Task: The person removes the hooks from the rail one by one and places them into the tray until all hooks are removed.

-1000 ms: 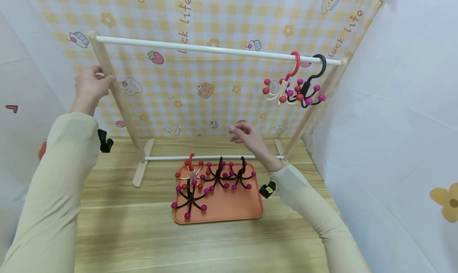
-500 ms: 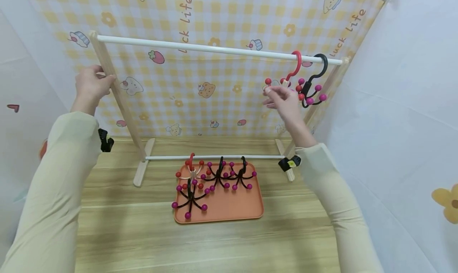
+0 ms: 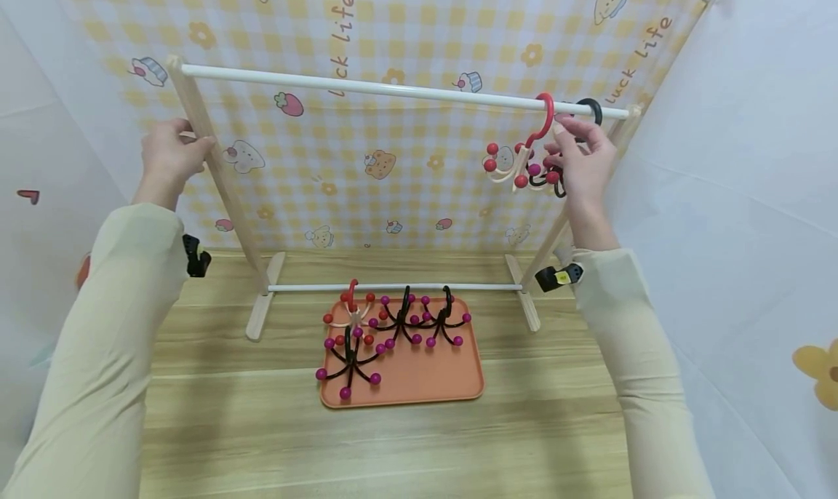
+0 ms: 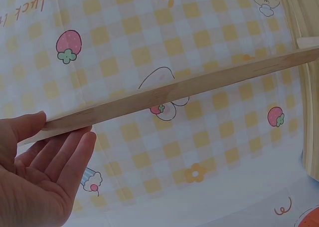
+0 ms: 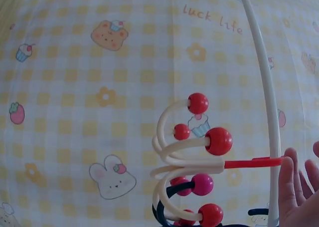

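Observation:
My left hand [image 3: 172, 157] grips the rack's left wooden post [image 3: 222, 186], thumb on one side and fingers on the other in the left wrist view. My right hand [image 3: 585, 161] is raised below the white top rail [image 3: 393, 90], its fingers loosely spread between two hanging hooks. To its left hangs a red-hooked cream hanger [image 3: 521, 166] with curved prongs tipped by red balls. Partly hidden behind the hand is a black hanger [image 3: 592, 108] with magenta balls. In the right wrist view, the fingertips [image 5: 287, 169] appear close to the red hook [image 5: 254, 162]; contact is unclear.
An orange tray [image 3: 425, 382] on the wooden table holds one red-and-cream hanger [image 3: 353, 317] and several black ones with magenta balls. A lower white bar [image 3: 393, 288] runs behind it. Checked cloth [image 3: 314, 157] backs the rack, with white cloth at both sides.
My right hand has risen and moved right, from above the tray past the red-hooked hanger to the black one by the rail. My left hand stays on the post.

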Demonstrator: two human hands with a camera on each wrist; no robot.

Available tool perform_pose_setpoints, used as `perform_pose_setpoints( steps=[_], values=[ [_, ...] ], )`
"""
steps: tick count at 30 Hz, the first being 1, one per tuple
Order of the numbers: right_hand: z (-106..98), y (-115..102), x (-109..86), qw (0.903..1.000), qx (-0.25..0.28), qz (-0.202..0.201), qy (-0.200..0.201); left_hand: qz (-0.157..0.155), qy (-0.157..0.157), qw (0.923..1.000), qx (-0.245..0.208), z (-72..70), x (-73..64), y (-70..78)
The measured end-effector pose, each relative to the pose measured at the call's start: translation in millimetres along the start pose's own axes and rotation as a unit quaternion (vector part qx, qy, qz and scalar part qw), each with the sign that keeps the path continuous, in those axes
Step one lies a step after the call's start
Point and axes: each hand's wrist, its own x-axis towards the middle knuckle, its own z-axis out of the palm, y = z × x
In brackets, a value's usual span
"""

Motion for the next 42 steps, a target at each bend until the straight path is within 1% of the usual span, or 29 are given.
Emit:
perform_pose_setpoints(
  steps=[3,6,10,13,17,23,30,37,42],
  values=[
    [-1.4,0.6,3.6,0.9998,-0.012,0.016,0.004,0.002,0.002,1.0000,0.002,0.0,0.6,-0.2],
    [-1.2,2.2,7.0,0.9982,-0.032,0.049,-0.007,0.002,0.003,1.0000,0.005,0.1,1.5,-0.8],
    [0.9,3.3,11.7,0.9936,-0.066,0.087,-0.027,0.002,0.004,0.9999,0.009,0.0,2.3,-1.8],
    [3.3,2.1,14.6,0.9895,-0.091,0.106,-0.036,0.002,0.005,0.9999,0.011,-0.1,2.3,-1.9],
    [6.7,-0.6,17.6,0.9858,-0.107,0.123,-0.040,0.000,0.005,0.9999,0.009,0.2,2.1,-1.6],
    [10.0,-3.9,21.7,0.9842,-0.116,0.130,-0.032,-0.002,0.003,1.0000,0.007,0.5,1.5,-1.2],
    [11.1,-5.1,24.5,0.9854,-0.100,0.135,-0.029,-0.001,0.003,1.0000,0.009,0.0,0.7,-0.5],
    [12.8,-6.8,23.6,0.9853,-0.101,0.134,-0.031,0.001,0.004,0.9999,0.012,-0.3,1.5,-1.3],
    [12.3,-7.1,24.4,0.9875,-0.081,0.131,-0.032,0.000,0.004,0.9999,0.012,-0.4,1.9,-1.3]
  ],
)
